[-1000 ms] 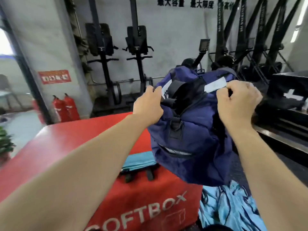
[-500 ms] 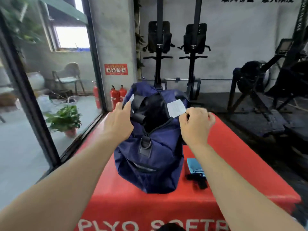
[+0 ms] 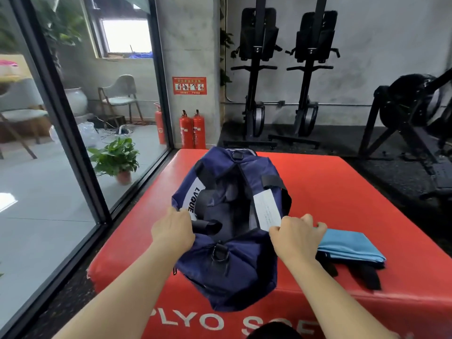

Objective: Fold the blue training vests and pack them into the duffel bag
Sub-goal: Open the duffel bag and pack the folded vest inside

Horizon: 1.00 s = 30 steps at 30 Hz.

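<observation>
The duffel bag (image 3: pixel 232 272) is clutched at its rim by left grip (image 3: pixel 172 232) and right grip (image 3: pixel 294 237), likely spread to receive the folded vest (image 3: pixel 347 245) beside it.

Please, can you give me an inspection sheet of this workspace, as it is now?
Surface: red soft box.
Job's things: navy duffel bag stands open on the box; folded blue vest lies at its right, outside it, black straps beneath.
Clutter: nothing seen.
Grippers: left hand grips the bag's left rim, right hand its right rim.
Cables: cords, it seems, lie beyond the glass.
Surroundings: fire extinguishers, potted plant, gym machines.
</observation>
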Motion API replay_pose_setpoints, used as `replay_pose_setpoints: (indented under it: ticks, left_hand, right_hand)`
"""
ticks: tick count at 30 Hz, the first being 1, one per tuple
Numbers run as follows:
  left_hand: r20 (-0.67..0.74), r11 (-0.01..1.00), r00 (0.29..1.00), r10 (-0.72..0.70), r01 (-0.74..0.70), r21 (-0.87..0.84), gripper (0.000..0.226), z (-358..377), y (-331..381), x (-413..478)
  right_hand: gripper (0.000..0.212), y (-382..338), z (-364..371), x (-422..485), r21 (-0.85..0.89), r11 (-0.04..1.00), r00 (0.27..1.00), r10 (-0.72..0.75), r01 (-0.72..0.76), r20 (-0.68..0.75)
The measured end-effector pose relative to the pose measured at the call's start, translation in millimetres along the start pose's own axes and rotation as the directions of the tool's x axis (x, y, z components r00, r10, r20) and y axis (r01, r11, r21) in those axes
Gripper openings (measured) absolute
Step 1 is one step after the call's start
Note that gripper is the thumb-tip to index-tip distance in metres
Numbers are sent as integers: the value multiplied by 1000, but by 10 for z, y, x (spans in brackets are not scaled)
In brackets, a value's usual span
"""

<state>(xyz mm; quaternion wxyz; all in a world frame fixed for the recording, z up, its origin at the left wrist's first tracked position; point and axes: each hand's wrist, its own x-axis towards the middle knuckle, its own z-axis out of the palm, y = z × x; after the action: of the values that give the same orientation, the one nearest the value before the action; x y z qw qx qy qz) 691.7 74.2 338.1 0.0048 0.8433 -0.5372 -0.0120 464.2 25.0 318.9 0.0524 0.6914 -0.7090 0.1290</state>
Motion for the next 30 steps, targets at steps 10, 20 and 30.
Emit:
replay_pose_setpoints:
  ticks: [10,20,30]
  left_hand:
    - [-258,955,921,291,-294,26,37,-468,226,238]
    - [216,736,891,399,-452,505,62,-106,482,494]
    - [-24,97,944,-330,8,-995,9,-553,34,555]
  right_hand:
    - [25,32,-306,110,-170,973,985,-142,156,94]
    - [21,-69,-369,169,-238,927,955,-267,291,127]
    - [14,-147,-324,252,-209,931,951,-274,299,143]
